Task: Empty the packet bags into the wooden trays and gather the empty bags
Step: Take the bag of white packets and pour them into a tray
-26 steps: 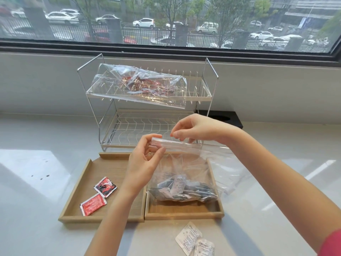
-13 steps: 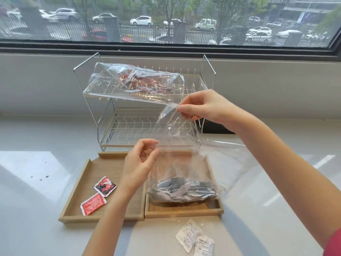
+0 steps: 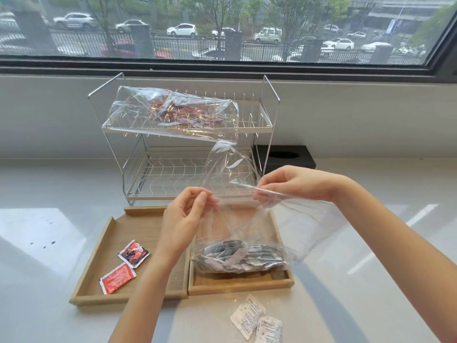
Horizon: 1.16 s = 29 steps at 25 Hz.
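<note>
Both hands, left hand (image 3: 184, 220) and right hand (image 3: 294, 184), pinching crinkly clear plastic bag (image 3: 237, 219) above rectangular wooden tray (image 3: 241, 284)

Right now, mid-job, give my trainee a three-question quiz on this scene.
1. True or false: the clear bag of grey packets sits over the right wooden tray.
2. How many red packets lie in the left wooden tray?
3. Where is the other bag with red packets? A) top shelf of the wire rack B) bottom shelf C) on the counter

Key: 1 true; the left hand and the right hand both pinch the bag's top edge. 2 two. 3 A.
</note>
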Motion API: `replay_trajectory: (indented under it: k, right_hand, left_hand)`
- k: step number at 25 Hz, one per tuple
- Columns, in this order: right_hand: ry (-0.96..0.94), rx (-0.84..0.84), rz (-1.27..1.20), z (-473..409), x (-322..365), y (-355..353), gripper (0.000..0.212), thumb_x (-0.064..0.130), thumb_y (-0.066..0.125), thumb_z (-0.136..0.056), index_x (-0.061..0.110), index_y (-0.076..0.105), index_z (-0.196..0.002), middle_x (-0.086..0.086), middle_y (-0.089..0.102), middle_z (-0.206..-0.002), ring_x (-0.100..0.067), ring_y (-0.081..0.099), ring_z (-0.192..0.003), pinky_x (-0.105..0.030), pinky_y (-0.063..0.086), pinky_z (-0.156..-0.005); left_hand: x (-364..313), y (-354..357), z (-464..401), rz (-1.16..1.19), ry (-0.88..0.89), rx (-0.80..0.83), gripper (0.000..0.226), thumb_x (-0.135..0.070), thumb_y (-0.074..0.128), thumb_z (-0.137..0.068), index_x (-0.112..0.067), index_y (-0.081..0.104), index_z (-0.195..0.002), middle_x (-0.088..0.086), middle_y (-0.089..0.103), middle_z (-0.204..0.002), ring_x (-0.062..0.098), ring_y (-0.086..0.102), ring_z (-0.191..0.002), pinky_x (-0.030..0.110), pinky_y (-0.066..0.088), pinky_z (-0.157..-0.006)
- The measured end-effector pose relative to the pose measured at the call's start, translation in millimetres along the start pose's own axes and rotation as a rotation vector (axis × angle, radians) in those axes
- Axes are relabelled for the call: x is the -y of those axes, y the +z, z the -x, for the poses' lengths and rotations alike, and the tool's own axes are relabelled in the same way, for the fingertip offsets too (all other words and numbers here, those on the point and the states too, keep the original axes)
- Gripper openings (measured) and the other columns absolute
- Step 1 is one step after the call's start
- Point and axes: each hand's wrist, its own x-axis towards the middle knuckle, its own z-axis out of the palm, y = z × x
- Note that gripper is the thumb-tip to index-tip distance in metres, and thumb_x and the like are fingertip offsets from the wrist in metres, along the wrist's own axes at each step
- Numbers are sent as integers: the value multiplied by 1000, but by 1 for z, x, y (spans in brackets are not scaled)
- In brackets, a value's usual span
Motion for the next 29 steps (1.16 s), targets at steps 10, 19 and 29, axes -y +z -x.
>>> replay_trajectory:
  k: [10,19,29]
  right_hand:
    - [-102,-231,-53,15,12,-26,31,46,57,-80,23,68,-97,0,70,-94,-9,66,-95,-25,48,-87]
    - [32,-209,77,34,-10,-40,20,22,52,-91,17,66,-78,1,59,-72,-15,51,-68,-29,43,-67]
    - [-95,-615,228,45,9,-48,6,25,61,-84,26,67,-83,5,70,-85,3,63,-76,-9,43,-76]
  left_hand:
    - [-10,0,-3,24,3,-35,14,-15,49,-89,-19,62,-86,-10,74,-73,11,70,-69,14,51,-58]
    - [-9,0,-2,19,2,-44,14,-15,49,-90,-18,62,-88,-9,74,-73,13,70,-73,15,52,-59]
    - [-12,-4,-2,25,52,-74,13,-17,49,-89,-20,61,-88,-11,73,-74,11,70,-69,16,54,-63]
